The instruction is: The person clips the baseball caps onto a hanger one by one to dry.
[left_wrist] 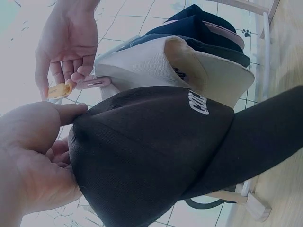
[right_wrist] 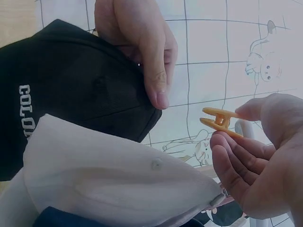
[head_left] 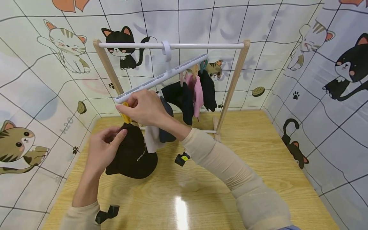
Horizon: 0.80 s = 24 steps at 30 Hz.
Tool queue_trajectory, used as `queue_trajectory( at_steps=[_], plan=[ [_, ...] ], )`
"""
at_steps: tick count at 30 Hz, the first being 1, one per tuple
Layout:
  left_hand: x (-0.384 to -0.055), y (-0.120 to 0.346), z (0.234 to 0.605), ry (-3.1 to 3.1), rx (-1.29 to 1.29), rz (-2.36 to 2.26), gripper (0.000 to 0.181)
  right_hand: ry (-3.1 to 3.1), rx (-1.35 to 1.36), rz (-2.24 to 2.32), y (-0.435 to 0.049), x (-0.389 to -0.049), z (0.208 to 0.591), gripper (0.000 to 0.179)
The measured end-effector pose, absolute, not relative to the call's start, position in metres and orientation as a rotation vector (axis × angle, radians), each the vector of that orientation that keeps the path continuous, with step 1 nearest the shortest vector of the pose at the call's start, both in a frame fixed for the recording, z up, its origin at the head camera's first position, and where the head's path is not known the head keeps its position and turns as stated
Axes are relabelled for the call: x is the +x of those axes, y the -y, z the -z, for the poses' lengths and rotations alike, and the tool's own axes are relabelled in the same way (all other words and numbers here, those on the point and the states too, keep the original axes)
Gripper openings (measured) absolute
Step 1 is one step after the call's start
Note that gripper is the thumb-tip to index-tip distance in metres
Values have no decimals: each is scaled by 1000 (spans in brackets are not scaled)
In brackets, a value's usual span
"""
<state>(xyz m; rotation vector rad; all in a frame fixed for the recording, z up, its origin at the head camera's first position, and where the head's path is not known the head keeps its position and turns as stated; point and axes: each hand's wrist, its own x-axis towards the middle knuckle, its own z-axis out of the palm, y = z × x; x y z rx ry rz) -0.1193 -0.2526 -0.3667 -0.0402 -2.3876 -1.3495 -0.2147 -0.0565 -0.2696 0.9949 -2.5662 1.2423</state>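
A white clip hanger (head_left: 161, 78) hangs tilted from the white bar (head_left: 172, 45) of a wooden rack. My right hand (head_left: 129, 105) pinches a yellow clip (head_left: 126, 117) at the hanger's low left end; the clip's jaws (right_wrist: 218, 120) stand parted in the right wrist view. Just below, my left hand (head_left: 113, 137) grips the top edge of a black cap (head_left: 132, 155) with white lettering and holds it up near the clip. The cap's crown (left_wrist: 156, 156) fills the left wrist view. A white cap (right_wrist: 109, 179) and a dark one (head_left: 166, 127) hang beside it.
Black and pink items (head_left: 195, 92) hang from clips at the hanger's far end. The rack's wooden posts (head_left: 233, 86) stand on a wooden table (head_left: 258, 153). Cat-patterned walls (head_left: 325, 95) close in the left, back and right sides.
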Motion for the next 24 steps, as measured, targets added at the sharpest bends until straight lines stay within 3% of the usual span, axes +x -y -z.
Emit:
queue_trajectory(
  at_steps=[24],
  plan=[
    [-121,221,380,2202,-147,1305,7,2453,1065,-1184,60,-213,272,33]
  ],
)
